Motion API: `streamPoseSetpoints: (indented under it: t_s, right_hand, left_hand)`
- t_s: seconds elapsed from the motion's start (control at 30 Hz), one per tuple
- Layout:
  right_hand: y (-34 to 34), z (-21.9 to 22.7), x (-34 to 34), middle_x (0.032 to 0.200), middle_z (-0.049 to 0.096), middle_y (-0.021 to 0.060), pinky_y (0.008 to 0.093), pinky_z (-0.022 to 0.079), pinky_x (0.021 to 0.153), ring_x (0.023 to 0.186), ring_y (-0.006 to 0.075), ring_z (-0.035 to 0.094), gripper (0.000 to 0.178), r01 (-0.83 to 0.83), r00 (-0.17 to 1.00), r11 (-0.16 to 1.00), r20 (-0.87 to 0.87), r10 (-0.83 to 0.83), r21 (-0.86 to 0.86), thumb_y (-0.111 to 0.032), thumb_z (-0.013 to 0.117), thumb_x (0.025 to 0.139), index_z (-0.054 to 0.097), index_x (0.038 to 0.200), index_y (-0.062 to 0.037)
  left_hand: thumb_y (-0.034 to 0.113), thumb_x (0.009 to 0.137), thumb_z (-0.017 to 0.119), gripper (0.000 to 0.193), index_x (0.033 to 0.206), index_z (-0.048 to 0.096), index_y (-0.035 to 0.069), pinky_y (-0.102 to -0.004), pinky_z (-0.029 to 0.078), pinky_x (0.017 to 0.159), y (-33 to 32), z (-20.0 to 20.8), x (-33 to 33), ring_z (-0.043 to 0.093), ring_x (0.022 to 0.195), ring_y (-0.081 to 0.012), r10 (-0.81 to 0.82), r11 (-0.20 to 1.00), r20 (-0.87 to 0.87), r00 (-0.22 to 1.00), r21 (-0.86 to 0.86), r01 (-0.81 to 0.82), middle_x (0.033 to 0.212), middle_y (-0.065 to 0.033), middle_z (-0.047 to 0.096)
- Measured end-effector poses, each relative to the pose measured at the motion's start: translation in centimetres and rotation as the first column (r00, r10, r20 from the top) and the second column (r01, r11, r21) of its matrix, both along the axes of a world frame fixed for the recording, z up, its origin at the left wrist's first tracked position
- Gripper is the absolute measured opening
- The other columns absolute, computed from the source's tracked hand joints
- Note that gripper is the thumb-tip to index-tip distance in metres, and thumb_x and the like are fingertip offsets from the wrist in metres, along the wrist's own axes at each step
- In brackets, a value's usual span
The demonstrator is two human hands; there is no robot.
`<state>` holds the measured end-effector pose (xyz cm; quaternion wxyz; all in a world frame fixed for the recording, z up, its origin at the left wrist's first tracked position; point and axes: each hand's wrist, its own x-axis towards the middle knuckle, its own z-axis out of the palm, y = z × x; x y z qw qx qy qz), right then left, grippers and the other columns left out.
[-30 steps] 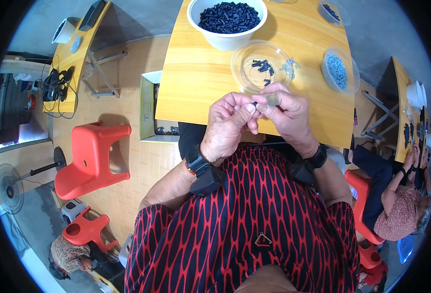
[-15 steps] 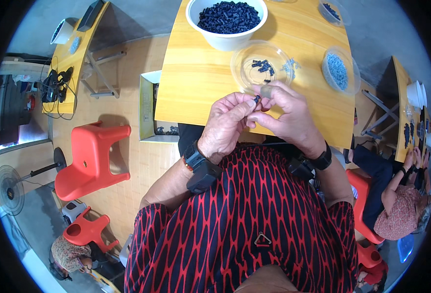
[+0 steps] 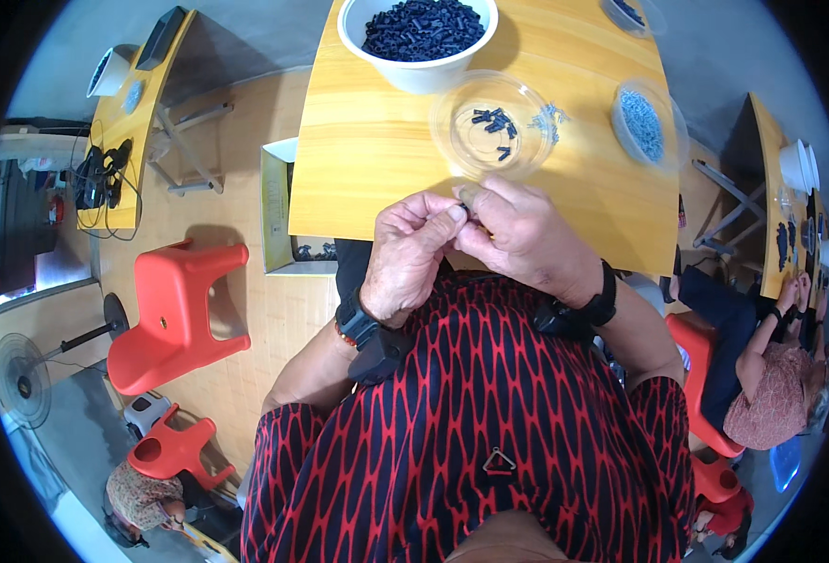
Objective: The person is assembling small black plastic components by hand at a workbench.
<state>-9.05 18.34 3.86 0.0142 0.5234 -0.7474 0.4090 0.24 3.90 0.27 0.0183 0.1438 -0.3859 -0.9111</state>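
Observation:
My left hand point(image 3: 412, 251) and my right hand point(image 3: 519, 235) meet fingertip to fingertip over the near edge of the yellow table point(image 3: 377, 150). Both pinch one small dark part point(image 3: 465, 208), mostly hidden by my fingers. Just beyond them stands a clear shallow dish point(image 3: 494, 124) with a few dark parts and some small pale ones. Farther back a white bowl point(image 3: 418, 36) is full of dark parts. A second clear dish point(image 3: 647, 114) with pale blue bits lies at the right.
A cardboard box point(image 3: 279, 206) stands on the floor left of the table, with red stools point(image 3: 175, 314) beyond it. Another yellow table point(image 3: 133, 113) is at far left. A seated person point(image 3: 771, 375) works at a table on the right. A fan point(image 3: 22, 380) stands low left.
Both hands have stayed together at the table edge, shifting slightly; the fingers have worked the small part between them.

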Motion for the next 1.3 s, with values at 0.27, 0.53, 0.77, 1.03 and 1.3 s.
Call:
streamPoseSetpoints:
  t_s: [0.27,0.53,0.77,1.03,1.3]
  right_hand:
    - [0.1,0.3,0.3,0.077,0.055,0.0120,0.0359,0.049,0.058,0.064,0.0274,0.060,0.028,-0.031,0.994,0.999,-0.100,0.032,0.013,-0.005,0.075,0.074,0.063,0.098,0.0030]
    - [0.2,3.2,-5.3,0.085,0.059,0.0172,0.0415,0.050,0.069,0.078,0.0343,0.061,0.019,0.076,0.996,0.977,-0.057,-0.066,0.200,-0.009,0.063,0.084,0.063,0.098,0.0032]
    - [-0.5,2.3,-10.2,0.089,0.061,0.0230,0.0440,0.049,0.074,0.087,0.0403,0.060,0.008,0.192,0.972,0.904,-0.201,-0.122,0.383,0.000,0.055,0.077,0.059,0.083,0.0030]
    - [-1.6,-1.6,-11.6,0.076,0.055,0.0196,0.0466,0.046,0.070,0.074,0.0390,0.053,0.006,-0.006,0.984,0.915,-0.160,0.077,0.403,-0.004,0.050,0.077,0.053,0.075,0.0010]
    - [-2.4,-0.5,-10.8,0.088,0.058,0.0209,0.0452,0.049,0.072,0.084,0.0390,0.059,0.006,0.062,0.959,0.888,-0.273,0.073,0.455,-0.005,0.057,0.082,0.055,0.084,0.0007]
  left_hand:
    - [0.003,0.092,0.061,0.005,0.088,0.064,0.001,-0.0227,0.049,0.064,-0.2,1.0,0.0,0.058,0.069,-0.0083,0.027,1.000,-0.010,1.000,-0.007,-0.027,0.080,-0.0037,0.065]
    - [0.009,0.094,0.058,0.010,0.091,0.064,0.002,-0.0312,0.054,0.068,-6.5,-0.1,0.4,0.062,0.073,-0.0161,0.361,0.857,-0.174,0.916,-0.325,-0.399,0.086,-0.0091,0.066]
    - [0.004,0.088,0.065,0.018,0.105,0.059,0.000,-0.0326,0.052,0.072,-15.0,-5.3,3.9,0.060,0.076,-0.0159,0.811,0.524,-0.064,0.581,-0.362,-0.771,0.089,-0.0071,0.063]
    - [0.003,0.087,0.062,0.024,0.110,0.053,0.001,-0.0260,0.046,0.077,-13.8,-6.4,4.0,0.056,0.084,-0.0114,0.861,0.506,0.175,0.477,-0.383,-0.773,0.095,-0.0050,0.058]
    - [0.004,0.086,0.065,0.034,0.118,0.053,0.000,-0.0265,0.044,0.082,-12.5,-5.2,2.8,0.054,0.092,-0.0119,0.858,0.386,-0.105,0.502,-0.513,-0.767,0.107,-0.0060,0.057]
